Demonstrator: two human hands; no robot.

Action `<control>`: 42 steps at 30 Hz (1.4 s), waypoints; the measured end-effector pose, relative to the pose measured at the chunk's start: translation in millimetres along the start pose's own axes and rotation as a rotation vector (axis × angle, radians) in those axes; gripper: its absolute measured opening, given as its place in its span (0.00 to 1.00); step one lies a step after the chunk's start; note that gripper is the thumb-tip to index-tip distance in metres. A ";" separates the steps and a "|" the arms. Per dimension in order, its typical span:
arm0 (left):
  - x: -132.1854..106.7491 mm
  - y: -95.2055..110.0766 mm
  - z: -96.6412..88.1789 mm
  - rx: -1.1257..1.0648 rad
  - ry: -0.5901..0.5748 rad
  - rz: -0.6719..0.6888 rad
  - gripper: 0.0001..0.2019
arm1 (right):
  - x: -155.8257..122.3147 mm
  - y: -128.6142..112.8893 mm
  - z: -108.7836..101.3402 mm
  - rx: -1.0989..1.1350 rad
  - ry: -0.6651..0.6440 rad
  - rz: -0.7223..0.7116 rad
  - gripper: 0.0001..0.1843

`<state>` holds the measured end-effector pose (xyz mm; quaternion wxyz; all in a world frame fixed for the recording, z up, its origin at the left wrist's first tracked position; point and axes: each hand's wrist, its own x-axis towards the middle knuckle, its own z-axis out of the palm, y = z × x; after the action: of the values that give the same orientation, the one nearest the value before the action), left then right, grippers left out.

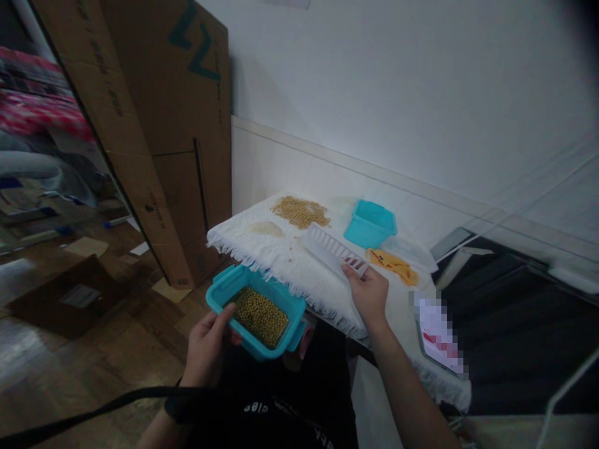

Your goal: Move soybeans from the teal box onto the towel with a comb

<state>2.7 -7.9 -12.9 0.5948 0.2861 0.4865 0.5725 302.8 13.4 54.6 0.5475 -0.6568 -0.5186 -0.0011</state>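
Note:
My left hand [208, 343] grips the near rim of a turquoise plastic container [298, 312], its thumb over the edge. Inside lies a layer of small yellow-green beans [262, 315]. The container is held in front of the table's fringed edge, below the tabletop. My right hand [367, 290] is closed around the near end of a white slotted plastic tray [327, 246], which slants over the white cloth [285, 255]. Past the tray's far end, a pile of yellowish beans [302, 212] is spread on the cloth. Beside it lies a smaller heap of pale grains [266, 229].
A second turquoise container [369, 224] stands at the table's back, with a folded orange cloth [393, 266] and a clear lid [416, 252] nearby. A phone-like screen [442, 337] lies at the right. A tall cardboard box [173, 137] stands left of the table against the wall.

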 end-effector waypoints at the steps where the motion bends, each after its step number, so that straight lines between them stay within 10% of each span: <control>1: -0.2 1.0 0.3 0.004 0.003 -0.002 0.16 | 6.5 6.2 -1.6 -0.008 0.034 0.005 0.21; 28: -2.9 3.3 3.7 0.057 -0.003 0.006 0.16 | -12.8 -3.1 -8.7 0.034 -0.058 0.065 0.21; 42: -3.0 7.1 5.0 0.095 0.019 0.002 0.18 | 46.3 -11.3 49.1 -0.172 -0.074 -0.111 0.18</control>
<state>4.8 -8.3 -3.9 0.5754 0.3092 0.5183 0.5520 288.7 78.7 69.4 0.4685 -0.6713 -0.5720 -0.0515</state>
